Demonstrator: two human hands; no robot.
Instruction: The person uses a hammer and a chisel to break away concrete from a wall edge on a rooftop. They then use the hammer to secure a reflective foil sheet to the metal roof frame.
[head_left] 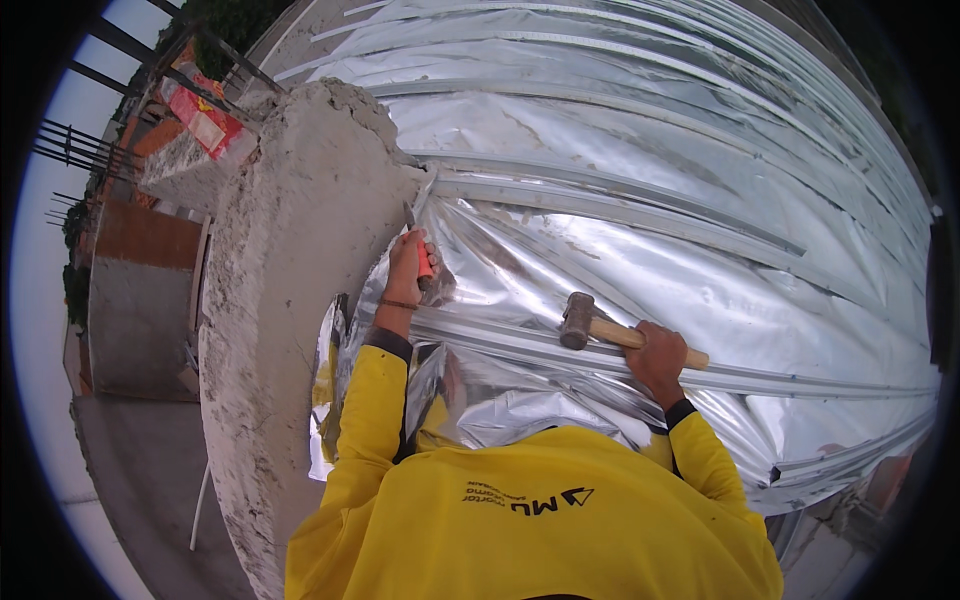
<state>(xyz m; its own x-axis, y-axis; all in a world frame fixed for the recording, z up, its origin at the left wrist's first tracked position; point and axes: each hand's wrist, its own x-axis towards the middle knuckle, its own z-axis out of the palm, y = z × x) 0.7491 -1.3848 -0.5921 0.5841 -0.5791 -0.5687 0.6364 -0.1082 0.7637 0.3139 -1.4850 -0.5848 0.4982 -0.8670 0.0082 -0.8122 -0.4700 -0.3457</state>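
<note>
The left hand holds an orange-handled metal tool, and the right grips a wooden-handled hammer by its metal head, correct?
Not quite: the head camera shows the right hand gripping the wooden-handled hammer by its handle. The left hand holds the orange-handled metal tool.

Hammer (612,331) and red-handled tool (425,262) held over silver foil (480,130)

Just left of centre, the left hand's grip (405,268) closes round the red-handled tool, its dark pointed end up beside the edge of a rough concrete wall (290,250); whether they touch is unclear. Right of centre, the right hand's grip (657,358) wraps the hammer's wooden handle, the metal head toward the left. Pale metal rails (480,333) cross the foil from centre to right edge. A yellow shirt (540,540) fills the lower middle. At upper left, a red-labelled plastic bottle (205,122) lies near dark rods (85,145).
</note>
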